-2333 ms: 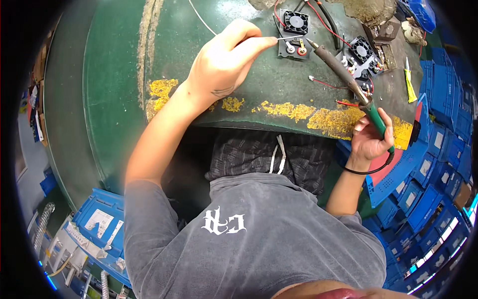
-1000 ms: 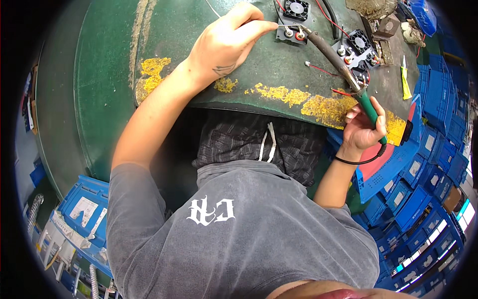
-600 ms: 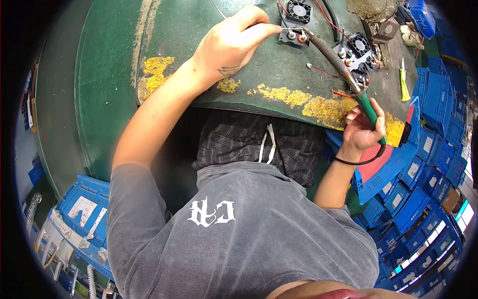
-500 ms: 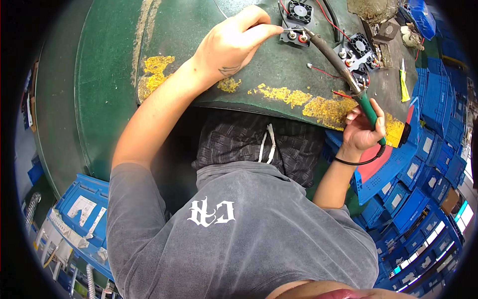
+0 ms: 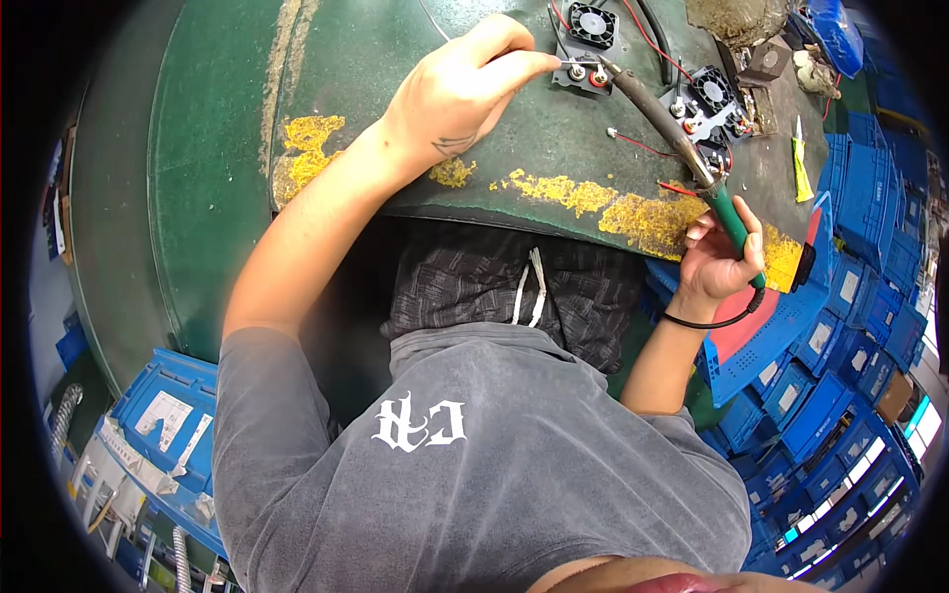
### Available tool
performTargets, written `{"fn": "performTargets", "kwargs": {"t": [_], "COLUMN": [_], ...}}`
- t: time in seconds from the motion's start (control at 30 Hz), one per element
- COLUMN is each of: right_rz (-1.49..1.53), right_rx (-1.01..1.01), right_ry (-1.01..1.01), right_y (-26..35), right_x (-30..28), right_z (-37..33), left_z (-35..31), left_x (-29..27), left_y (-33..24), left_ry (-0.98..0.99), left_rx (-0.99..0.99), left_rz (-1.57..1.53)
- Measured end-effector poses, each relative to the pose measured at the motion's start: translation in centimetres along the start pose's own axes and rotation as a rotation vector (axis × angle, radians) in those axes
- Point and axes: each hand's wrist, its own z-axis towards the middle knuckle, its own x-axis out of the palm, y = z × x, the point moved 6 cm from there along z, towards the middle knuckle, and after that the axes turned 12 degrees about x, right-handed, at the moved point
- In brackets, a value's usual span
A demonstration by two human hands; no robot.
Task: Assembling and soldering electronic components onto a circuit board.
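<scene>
My right hand [image 5: 720,259] grips the green handle of a soldering iron [image 5: 733,219], whose long metal barrel slants up and left. The iron's tip touches or nearly touches a red-ringed terminal on a small panel [image 5: 593,86] with a black fan [image 5: 592,25]. My left hand [image 5: 465,84] is closed in a pinch on a thin strand of solder wire [image 5: 432,20], which trails away behind the hand. From the fingertips, the wire's short end reaches across to the same terminals. A second fan panel [image 5: 697,124] lies right of the iron, with red and black leads.
A yellow-handled pointed tool [image 5: 800,168] lies near the worn green table's [image 5: 395,212] right edge. Beyond the fans sit a brownish lump [image 5: 736,18] and a blue bundle [image 5: 835,38]. Blue bins [image 5: 816,410] stack at the right; another blue crate [image 5: 163,415] stands lower left.
Almost nothing differs. The fan panels and the table have shifted very slightly in the picture; both hands keep their hold on the iron and the wire.
</scene>
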Motion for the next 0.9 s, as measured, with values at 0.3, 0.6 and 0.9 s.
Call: {"fn": "performTargets", "kwargs": {"t": [0.3,0.6,0.9], "right_rz": [0.011,0.018,0.013], "right_rx": [-0.007,-0.012,-0.011], "right_ry": [0.003,0.044,0.045], "right_y": [-0.03,-0.05,0.05], "right_x": [0.04,-0.04,-0.07], "right_z": [-0.05,0.03,-0.04], "left_z": [-0.12,-0.56,-0.17], "left_x": [0.29,0.33,0.27], "left_y": [0.13,0.56,0.39], "left_ry": [0.02,0.013,0.005], "left_rx": [-0.005,-0.01,-0.002], "left_rz": [-0.012,0.0,0.015]}}
